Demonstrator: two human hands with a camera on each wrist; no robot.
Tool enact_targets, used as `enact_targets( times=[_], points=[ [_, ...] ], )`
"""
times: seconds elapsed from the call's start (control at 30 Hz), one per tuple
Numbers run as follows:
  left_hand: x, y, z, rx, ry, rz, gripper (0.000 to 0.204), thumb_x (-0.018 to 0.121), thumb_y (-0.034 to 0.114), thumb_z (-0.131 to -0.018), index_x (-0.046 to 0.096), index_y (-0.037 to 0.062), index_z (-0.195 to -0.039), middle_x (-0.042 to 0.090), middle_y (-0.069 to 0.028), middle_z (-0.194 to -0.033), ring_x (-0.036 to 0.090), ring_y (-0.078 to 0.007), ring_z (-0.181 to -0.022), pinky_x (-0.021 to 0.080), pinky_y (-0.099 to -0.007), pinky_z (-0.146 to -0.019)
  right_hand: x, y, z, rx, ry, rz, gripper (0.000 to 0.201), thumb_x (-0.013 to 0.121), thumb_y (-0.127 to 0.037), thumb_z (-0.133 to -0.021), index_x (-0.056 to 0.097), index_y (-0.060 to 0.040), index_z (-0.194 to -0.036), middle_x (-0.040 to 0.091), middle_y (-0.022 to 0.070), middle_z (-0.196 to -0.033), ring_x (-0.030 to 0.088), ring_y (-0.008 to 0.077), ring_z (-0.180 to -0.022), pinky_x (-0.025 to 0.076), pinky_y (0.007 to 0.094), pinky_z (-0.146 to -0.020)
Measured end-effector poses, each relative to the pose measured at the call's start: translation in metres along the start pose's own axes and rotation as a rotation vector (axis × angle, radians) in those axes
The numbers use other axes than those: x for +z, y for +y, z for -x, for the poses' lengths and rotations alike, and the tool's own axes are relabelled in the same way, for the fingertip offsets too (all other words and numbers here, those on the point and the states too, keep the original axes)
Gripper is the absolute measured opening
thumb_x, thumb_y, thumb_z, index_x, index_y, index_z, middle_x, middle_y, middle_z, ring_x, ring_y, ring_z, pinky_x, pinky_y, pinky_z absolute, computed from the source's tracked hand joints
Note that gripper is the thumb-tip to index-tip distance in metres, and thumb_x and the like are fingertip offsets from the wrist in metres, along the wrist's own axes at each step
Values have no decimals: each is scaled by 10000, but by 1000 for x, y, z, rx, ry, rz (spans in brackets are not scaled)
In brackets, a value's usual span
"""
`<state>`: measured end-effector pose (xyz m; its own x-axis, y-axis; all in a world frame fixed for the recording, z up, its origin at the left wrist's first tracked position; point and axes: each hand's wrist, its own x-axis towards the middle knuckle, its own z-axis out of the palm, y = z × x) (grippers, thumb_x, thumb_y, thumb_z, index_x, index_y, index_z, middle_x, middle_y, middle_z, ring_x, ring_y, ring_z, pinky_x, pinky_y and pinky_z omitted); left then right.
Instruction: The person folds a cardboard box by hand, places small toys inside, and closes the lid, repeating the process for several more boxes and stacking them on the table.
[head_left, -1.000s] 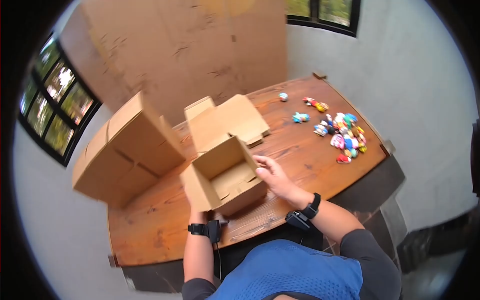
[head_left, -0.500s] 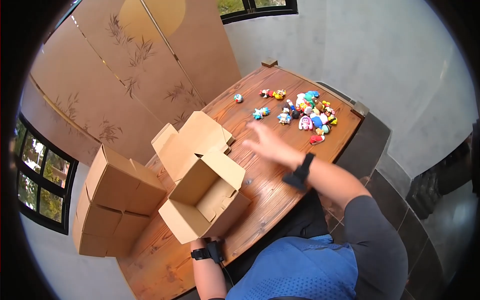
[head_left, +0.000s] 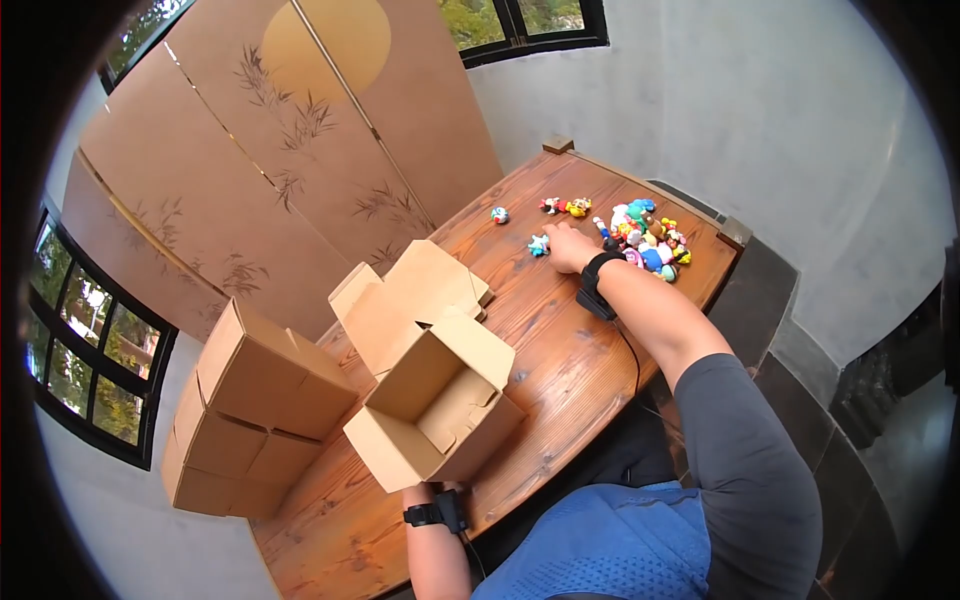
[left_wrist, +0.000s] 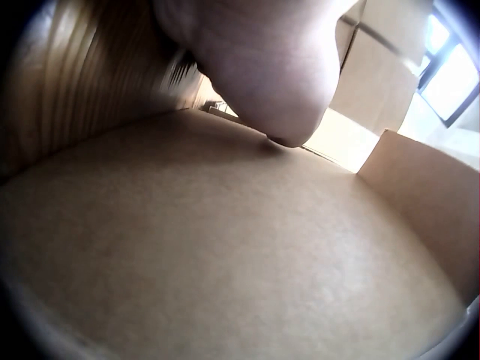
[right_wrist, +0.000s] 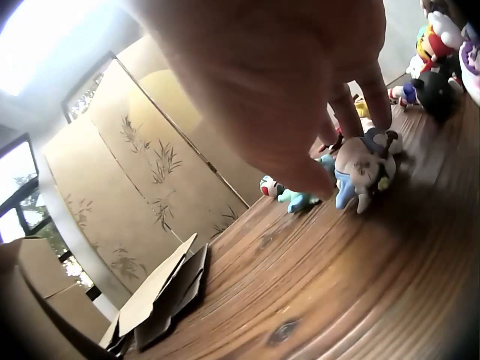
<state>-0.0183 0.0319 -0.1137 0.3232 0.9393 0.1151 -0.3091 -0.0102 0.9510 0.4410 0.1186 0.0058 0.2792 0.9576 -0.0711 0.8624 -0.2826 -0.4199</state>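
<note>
An open cardboard box [head_left: 475, 455] stands on the near part of the wooden table. My left hand [left_wrist: 262, 67] rests against its outer side in the left wrist view; its fingers are hidden, and the head view shows little past the wrist. Farther off, my right hand [head_left: 572, 248] reaches down over the toys. In the right wrist view a small figurine [right_wrist: 364, 169] with a pale head and blue parts lies on the table between thumb and fingers, fingertips right at it. A light-blue toy [head_left: 538, 245] lies just left of that hand.
Several colourful figurines [head_left: 640, 232] are heaped right of the hand. A red-and-yellow pair [head_left: 566, 206] and a small round toy [head_left: 499, 215] lie farther back. Flattened cardboard [head_left: 410, 305] is behind the box; a large closed carton [head_left: 265, 400] stands at left.
My right hand has left the box's side and moved out to the figurines at the far right. The left hand has stayed at the box. The head view has turned rightward.
</note>
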Motion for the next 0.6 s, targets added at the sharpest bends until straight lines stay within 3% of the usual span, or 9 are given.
enact_targets(
  times=[0.1,0.13,0.17,0.23,0.33,0.47,0.6],
  points=[
    [2,7,-6,1,-22,-16,490,404,427,-1067,533,22,-1312,616,-130,-1242,599,-187,-1109,517,-330,-937,-2,-12,4,-9,-34,152,564,574,-141,-918,422,-165,-1460,443,168,-1470,427,363,-1380,466,499,-1033],
    [4,8,-8,0,-31,-19,491,403,427,-1067,532,22,-1313,615,-130,-1243,599,-187,-1110,517,-330,-938,0,-16,0,8,-58,202,735,588,6,-865,362,-229,-1523,441,132,-1481,472,366,-1350,473,499,-1025],
    [1,14,-11,-1,-40,-21,492,403,428,-1067,531,22,-1314,615,-131,-1244,599,-187,-1111,517,-331,-939,0,-17,-3,9,-56,198,735,588,6,-865,362,-229,-1523,441,132,-1481,472,366,-1350,473,499,-1025],
    [5,13,-12,-2,-56,-24,494,401,430,-1067,530,22,-1316,614,-131,-1246,599,-188,-1113,516,-331,-940,-1,-20,-7,-51,-161,266,672,604,22,-846,428,-168,-1467,457,166,-1446,540,372,-1280,493,497,-996],
    [4,12,-2,-6,-73,-22,498,400,432,-1067,528,23,-1319,613,-132,-1249,598,-189,-1115,516,-332,-942,0,-18,-2,-87,-97,258,592,650,16,-812,494,-101,-1371,480,206,-1392,597,385,-1196,516,483,-960],
    [4,13,3,-6,-84,-2,502,397,435,-1067,525,23,-1323,611,-132,-1253,598,-191,-1119,516,-333,-944,-2,-8,5,-141,-134,228,549,785,-51,-725,596,-42,-1240,557,220,-1322,617,397,-1150,534,466,-924],
    [13,19,-6,4,-82,21,506,395,438,-1067,523,23,-1327,610,-133,-1257,597,-193,-1122,515,-335,-947,-4,-11,10,-258,-243,257,463,793,-113,-694,689,-24,-1136,635,218,-1238,633,361,-1127,544,423,-906]
  ],
)
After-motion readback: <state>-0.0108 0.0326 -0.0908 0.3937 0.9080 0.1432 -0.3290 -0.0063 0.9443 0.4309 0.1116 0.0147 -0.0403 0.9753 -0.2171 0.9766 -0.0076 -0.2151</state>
